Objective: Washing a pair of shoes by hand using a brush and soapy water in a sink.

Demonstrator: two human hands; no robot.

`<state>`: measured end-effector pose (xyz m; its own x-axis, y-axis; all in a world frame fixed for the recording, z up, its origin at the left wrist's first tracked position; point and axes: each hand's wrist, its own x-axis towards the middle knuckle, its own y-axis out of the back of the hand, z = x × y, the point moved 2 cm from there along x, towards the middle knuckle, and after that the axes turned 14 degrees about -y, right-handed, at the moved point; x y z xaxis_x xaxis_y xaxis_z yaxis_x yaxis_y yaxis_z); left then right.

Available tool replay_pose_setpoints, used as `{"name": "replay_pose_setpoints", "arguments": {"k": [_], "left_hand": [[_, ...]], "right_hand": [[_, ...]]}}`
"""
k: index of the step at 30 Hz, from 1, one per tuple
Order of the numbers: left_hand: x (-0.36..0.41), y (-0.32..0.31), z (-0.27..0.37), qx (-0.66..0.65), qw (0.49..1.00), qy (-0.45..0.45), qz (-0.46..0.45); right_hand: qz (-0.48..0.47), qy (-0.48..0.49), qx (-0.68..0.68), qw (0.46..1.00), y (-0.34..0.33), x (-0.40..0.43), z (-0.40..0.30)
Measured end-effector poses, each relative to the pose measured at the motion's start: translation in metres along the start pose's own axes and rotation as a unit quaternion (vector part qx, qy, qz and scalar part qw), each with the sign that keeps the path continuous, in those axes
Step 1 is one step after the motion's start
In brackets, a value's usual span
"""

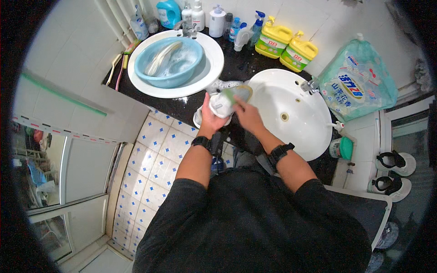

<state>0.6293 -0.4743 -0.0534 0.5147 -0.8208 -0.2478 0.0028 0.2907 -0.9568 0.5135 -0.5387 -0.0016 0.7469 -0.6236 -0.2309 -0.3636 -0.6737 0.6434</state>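
Over the black countertop between two sinks, my left hand [212, 117] holds a wet white shoe [220, 106] with its grey sole [244, 92] angled away from me. My right hand [248, 116] grips a green brush [228, 96], blurred, pressed against the shoe; most of its handle is hidden by my fingers. Beside my left wrist a white rounded edge [196, 118] shows; I cannot tell whether it belongs to the same shoe. In the left sink [212, 54] sits a light blue basin [184, 82] of foamy water, with another white shoe [162, 59] lying in it.
The right sink [273, 102] has a faucet [310, 86]. Yellow pump jugs [271, 41], several bottles [216, 22] and a large detergent bag [358, 82] line the wall. Long-handled brushes [114, 70] lie at the left edge. Suds [227, 84] wet the black countertop [239, 65].
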Motion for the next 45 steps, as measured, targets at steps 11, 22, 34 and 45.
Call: {"name": "replay_pose_setpoints", "arguments": {"k": [11,22,34,45], "left_hand": [[0.005,-0.006,-0.001,-0.033,0.999,-0.033,-0.013],[0.015,0.011,-0.003,-0.006,0.999,-0.038,-0.021],[0.010,0.020,0.006,0.028,0.998,-0.045,0.015],[0.008,0.002,-0.003,-0.002,0.999,-0.037,0.010]], "right_hand": [[0.101,-0.120,0.099,0.983,0.024,0.032,0.034],[0.094,-0.043,-0.011,0.995,0.007,0.026,0.026],[0.048,0.082,0.032,0.995,-0.012,-0.009,0.004],[0.105,-0.038,0.022,0.994,0.001,0.006,0.009]]}}
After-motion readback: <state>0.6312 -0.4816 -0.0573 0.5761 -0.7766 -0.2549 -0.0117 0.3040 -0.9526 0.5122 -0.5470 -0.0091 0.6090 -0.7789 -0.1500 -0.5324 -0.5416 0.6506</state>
